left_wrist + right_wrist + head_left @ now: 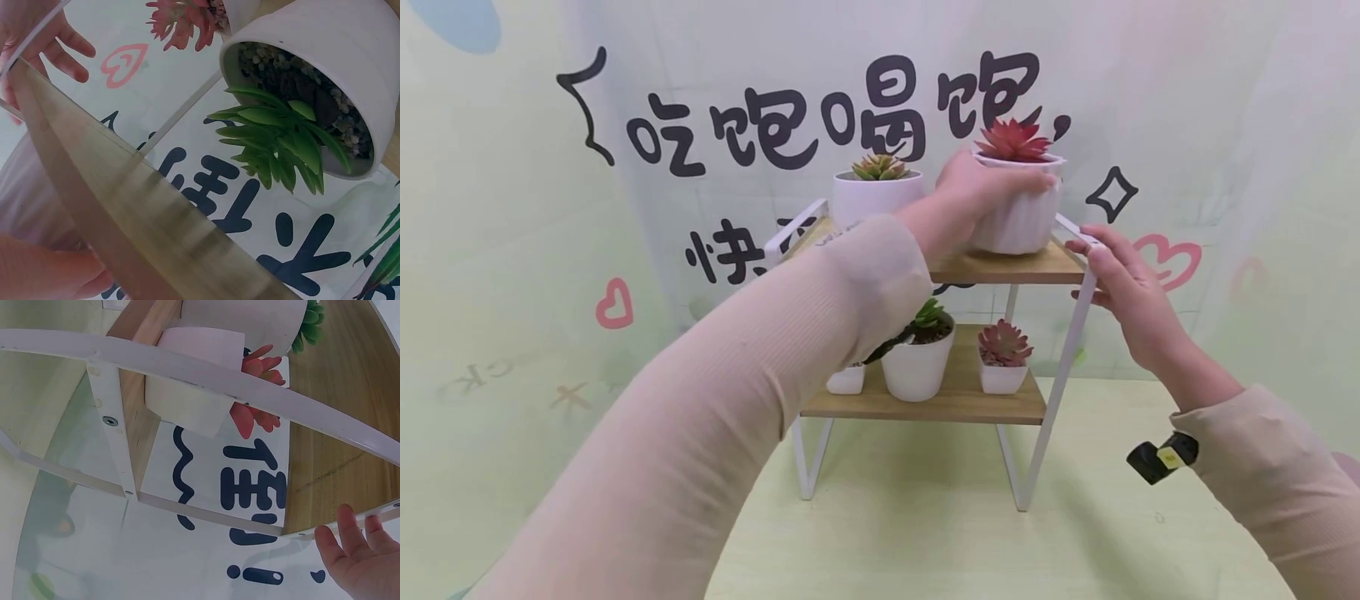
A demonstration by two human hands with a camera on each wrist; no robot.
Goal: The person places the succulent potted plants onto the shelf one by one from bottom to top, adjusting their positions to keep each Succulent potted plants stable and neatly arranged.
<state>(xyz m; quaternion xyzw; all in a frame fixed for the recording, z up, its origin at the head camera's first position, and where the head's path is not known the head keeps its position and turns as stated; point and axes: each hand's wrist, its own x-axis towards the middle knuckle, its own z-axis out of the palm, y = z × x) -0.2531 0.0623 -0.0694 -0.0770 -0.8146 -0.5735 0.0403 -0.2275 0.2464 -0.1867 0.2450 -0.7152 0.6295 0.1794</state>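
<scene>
On the right part of a two-tier plant stand's wooden top board (1000, 268) is a white ribbed pot (1018, 223) with a red succulent (1015, 142). My left hand (970, 193) reaches across and grips this pot near its rim, the thumb lying over its front. The pot is upright, its base right at the board. At the stand's upper right corner, my right hand (1127, 287) holds the white metal rail (1075, 227), thumb in front and fingers behind. In the right wrist view, its fingertips (353, 528) lie against the rail.
A smooth white pot (876, 193) with a green succulent stands on the top board, left. The lower board (925, 407) bears a white pot (917, 371) with a green plant, a small square pot (1002, 379) with a reddish succulent, and another pot (846, 381) partly behind my sleeve.
</scene>
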